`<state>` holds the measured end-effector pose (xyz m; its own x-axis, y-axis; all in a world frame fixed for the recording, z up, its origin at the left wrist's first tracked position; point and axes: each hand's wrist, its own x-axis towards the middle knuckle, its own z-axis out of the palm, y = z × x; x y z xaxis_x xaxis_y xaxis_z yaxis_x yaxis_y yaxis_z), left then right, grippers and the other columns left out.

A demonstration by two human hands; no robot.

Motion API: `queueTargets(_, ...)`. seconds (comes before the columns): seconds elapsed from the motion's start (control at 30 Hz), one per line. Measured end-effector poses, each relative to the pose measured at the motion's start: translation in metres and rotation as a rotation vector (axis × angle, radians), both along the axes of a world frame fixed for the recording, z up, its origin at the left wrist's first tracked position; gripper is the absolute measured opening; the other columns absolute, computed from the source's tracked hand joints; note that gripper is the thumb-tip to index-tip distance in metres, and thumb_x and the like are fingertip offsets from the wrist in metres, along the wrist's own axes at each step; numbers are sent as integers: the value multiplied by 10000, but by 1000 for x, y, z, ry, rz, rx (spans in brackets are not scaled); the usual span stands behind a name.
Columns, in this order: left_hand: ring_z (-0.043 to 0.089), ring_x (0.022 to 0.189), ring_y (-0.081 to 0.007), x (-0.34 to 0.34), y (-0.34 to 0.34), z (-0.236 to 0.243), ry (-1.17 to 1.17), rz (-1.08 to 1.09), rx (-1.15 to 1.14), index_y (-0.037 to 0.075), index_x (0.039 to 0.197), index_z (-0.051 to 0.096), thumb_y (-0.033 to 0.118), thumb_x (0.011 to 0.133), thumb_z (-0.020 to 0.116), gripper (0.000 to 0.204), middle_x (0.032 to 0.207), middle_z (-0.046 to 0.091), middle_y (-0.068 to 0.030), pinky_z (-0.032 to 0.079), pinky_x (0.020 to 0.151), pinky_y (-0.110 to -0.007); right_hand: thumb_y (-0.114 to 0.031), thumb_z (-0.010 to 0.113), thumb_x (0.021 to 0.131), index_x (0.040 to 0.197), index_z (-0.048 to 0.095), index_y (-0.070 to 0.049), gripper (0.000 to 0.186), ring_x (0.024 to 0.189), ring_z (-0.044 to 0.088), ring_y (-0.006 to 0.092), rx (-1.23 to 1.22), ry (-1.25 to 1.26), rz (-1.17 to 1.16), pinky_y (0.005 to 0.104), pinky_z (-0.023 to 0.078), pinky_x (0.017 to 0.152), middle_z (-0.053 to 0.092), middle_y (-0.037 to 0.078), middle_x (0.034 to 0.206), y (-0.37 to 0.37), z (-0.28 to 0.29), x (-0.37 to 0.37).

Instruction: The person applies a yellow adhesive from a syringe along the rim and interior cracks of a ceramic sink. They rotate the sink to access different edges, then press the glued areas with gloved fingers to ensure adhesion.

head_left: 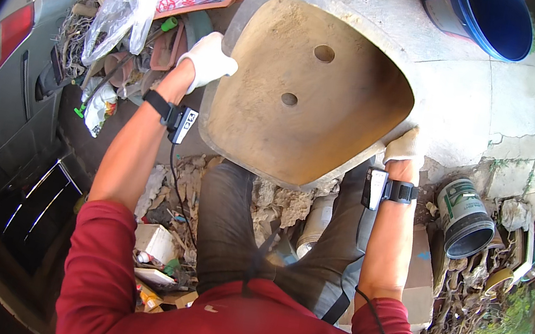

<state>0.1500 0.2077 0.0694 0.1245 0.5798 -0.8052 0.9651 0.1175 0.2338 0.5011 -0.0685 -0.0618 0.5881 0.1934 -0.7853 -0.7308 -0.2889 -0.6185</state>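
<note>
A large squarish planter pot (259, 83), tan inside with two drainage holes and a greyish rim, is tilted with its opening toward me above my knees. My left hand (207, 61), in a white glove, is closed on its left rim. My right hand (405, 146), also white-gloved, grips the lower right rim, with the fingertips partly hidden behind the pot's edge. A device is strapped to each of my wrists.
A plastic bag (125, 7) lies over terracotta pots at upper left, beside a vehicle (14, 101). A blue bucket (446, 10) is at upper right, a pale bucket (456, 202) right of me. Rubble (283, 204) lies beneath the planter; several dried roots lie at right.
</note>
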Motion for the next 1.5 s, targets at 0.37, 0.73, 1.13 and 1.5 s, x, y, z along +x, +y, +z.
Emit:
queueTargets(0.37, 711, 975, -350, -6, 28, -68, -49, -47, 28, -99, 1108, 662, 271, 749, 795, 533, 1082, 712, -265, 557, 845, -422, 35, 479, 957, 1381, 589, 71, 439, 1212, 655, 325, -373, -634, 959, 404, 498, 1090, 676, 202, 1321, 25, -19, 18)
queueTargets(0.73, 708, 1136, -314, -3, 6, -44, -122, -73, 271, -52, 1369, 631, 325, 859, 800, 656, 1252, 731, -215, 527, 995, -391, -280, 644, 1024, 1392, 599, -50, 436, 1265, 574, 215, 99, -282, 112, 378, 462, 1099, 632, 95, 1377, 47, 2, -6)
queueTargets(1.13, 687, 1204, -392, -79, -61, 80, -458, -12, 427, -19, 1383, 630, 350, 890, 768, 632, 1293, 707, -253, 528, 1048, -442, -111, 734, 997, 1183, 724, 37, 238, 1045, 733, 221, 253, -663, 131, 370, 618, 932, 755, 141, 1149, 35, 192, -103)
queueTargets(1.5, 743, 898, -151, -198, -181, 240, -380, 244, 358, -28, 1161, 760, 191, 962, 759, 297, 1005, 796, -145, 567, 842, -300, -117, 731, 996, 1159, 751, 40, 228, 979, 741, 205, 395, -358, 313, 362, 586, 943, 778, 118, 1063, -30, 293, -215)
